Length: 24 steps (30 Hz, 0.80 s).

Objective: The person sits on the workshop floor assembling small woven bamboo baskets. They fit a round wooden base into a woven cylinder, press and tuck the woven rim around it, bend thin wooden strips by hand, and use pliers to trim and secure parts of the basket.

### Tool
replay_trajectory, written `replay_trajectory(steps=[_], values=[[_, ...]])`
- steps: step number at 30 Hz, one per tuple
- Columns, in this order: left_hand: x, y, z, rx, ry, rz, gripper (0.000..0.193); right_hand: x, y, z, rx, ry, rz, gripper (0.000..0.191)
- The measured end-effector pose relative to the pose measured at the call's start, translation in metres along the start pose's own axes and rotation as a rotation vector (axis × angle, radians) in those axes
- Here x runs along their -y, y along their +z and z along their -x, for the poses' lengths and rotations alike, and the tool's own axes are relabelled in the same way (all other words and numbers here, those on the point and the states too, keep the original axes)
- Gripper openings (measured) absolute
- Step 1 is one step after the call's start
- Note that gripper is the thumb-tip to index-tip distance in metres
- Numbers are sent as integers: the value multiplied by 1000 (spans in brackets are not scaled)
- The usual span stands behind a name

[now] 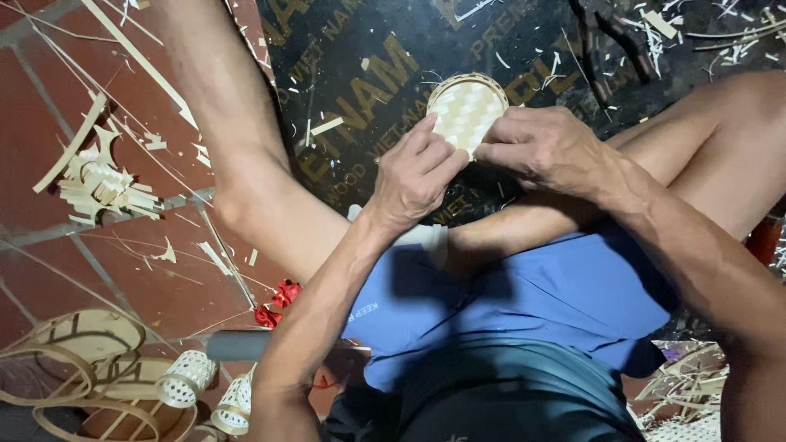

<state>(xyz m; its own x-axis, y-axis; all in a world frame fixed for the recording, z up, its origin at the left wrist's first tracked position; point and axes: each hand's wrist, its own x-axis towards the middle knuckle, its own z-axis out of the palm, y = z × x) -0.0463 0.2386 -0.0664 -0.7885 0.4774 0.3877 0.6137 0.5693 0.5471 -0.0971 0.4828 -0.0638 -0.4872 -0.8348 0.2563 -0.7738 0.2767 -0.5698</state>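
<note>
Head cam looking straight down, and a fair bit is hidden. The small round woven bamboo basket (467,108) sits upper centre of the frame, but its lower edge is covered by both hands, so you only see the checkered weave and the top rim. The left hand (415,173) comes up from the lower middle, fingers curled tight and pinching the basket's lower left edge. The right hand (547,147) comes in from the right, fingers closed on the lower right rim, thumb side touching the weave. The two hands are almost meeting under the basket. It's held up above a dark printed board (368,49) that's littered with shavings.

On the left, on the red tile floor (49,155), there's a half-woven bamboo mat piece (102,184) with loose strip ends sticking out. In the lower left corner are bamboo hoops (70,364), cut off by the frame edge, and two small white openwork baskets (187,378). The blue shorts (524,311) fill the bottom middle.
</note>
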Motion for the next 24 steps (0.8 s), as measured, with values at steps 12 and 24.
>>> replay_trajectory(steps=[12, 24], values=[[1, 3, 3, 0, -1, -35, 16, 3, 7, 0, 31, 21, 73, 38], [2, 3, 2, -12, -4, -4, 16, 4, 6, -6, 26, -19, 50, 39]])
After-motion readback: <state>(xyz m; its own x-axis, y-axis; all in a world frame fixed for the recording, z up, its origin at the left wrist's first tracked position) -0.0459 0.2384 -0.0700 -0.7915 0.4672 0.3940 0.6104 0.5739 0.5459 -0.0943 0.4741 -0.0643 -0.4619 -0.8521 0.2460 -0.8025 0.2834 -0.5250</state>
